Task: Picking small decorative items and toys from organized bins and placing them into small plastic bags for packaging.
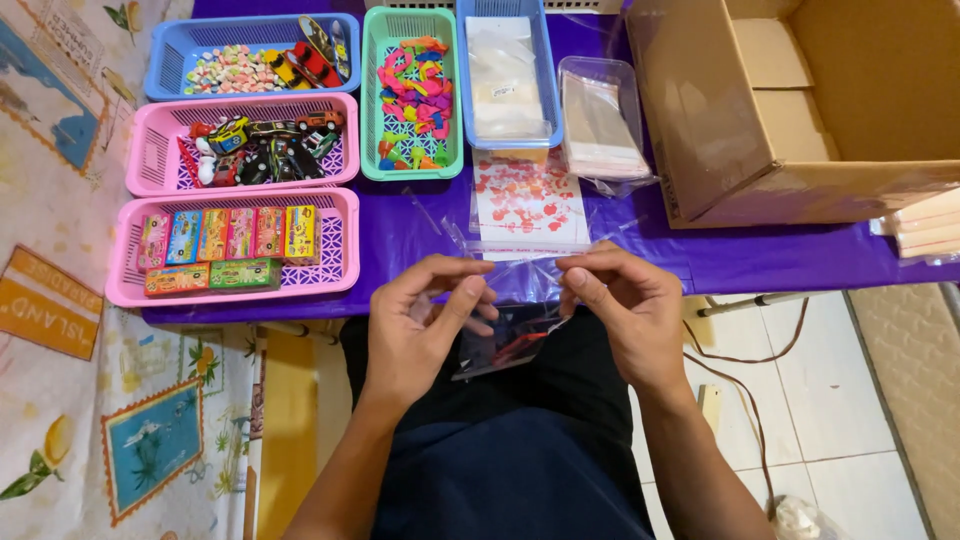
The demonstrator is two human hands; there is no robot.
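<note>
We've got both hands up in front of our lap, just off the near edge of the purple counter (400, 240). Left hand (420, 325) is turned palm-in, fingers curled, thumb and fingertips pinched shut on the left edge of a clear plastic bag (510, 335). Right hand (625, 310) mirrors it, with its grip closed on the bag's right edge near the top. Both forearms angle in from the bottom of the view, elbows cut off by the frame.

The bag hangs between the two hands over our dark trousers, not touching the counter. There's something dark with a bit of red inside it, but the plastic glare and our fingers cover most of it, so we honestly can't tell what it is.

Just past the hands lies a flat bag with a red printed pattern (528, 200). To the left sits a pink basket (135, 285) of small colourful boxes, a second pink basket (150, 150) of toy cars behind it. The cardboard box (700, 110) on the right is cropped by the frame, inside mostly out of view.
</note>
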